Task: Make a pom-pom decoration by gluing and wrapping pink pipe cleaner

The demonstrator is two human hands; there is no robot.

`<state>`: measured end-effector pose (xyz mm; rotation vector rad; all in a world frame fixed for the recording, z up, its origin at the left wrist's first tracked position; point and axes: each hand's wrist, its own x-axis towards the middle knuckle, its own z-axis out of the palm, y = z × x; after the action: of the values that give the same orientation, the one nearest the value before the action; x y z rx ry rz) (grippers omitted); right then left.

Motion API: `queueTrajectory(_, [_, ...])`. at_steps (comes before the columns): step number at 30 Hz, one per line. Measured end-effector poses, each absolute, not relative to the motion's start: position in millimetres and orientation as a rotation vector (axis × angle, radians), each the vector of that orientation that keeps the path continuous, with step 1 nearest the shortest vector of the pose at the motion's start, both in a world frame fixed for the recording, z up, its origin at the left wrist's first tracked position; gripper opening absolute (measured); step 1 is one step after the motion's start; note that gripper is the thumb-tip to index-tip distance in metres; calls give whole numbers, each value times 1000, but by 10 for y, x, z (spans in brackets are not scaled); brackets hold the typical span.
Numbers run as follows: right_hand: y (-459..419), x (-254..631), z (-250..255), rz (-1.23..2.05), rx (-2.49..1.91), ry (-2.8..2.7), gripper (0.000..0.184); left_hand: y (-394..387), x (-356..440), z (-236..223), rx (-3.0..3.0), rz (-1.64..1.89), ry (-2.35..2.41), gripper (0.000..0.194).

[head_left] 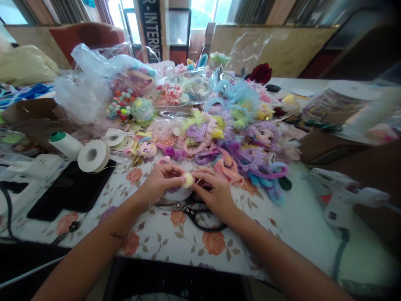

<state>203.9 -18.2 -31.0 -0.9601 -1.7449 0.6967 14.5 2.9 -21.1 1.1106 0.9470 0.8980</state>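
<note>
Between my two hands is a small pale yellow fluffy piece (188,180), like a pompom. My left hand (165,180) pinches it from the left with thumb and fingertips. From the right, my right hand (213,190) has its fingers drawn together at the piece's edge, with what looks like a thin pale bit at the tips. Just beneath my hands lie black-handled scissors (200,217) on the floral tablecloth, partly covered by my right hand. A whitish round thing behind the fingers is mostly hidden.
Pastel trims, fuzzy stems and doll heads (265,136) are heaped behind my hands. On the left are tape rolls (93,155), a thread spool (66,144), a black phone-like slab (70,192) and a power strip. A glue gun (340,196) stands right, by a cardboard box.
</note>
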Motion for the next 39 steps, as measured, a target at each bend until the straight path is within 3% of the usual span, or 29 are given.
queueTrajectory(15, [-206,2014,-343,292,-824,-1933,16,1,210,-251,1105,931,919,19])
queueTrajectory(34, [-231,2031,-293,504,-984,-1807,19,-23,197,-199,1036,923,917,28])
queueTrajectory(39, [-234,2041,-311,400,-963,-1867,16,-28,241,-199,1063,950,905,23])
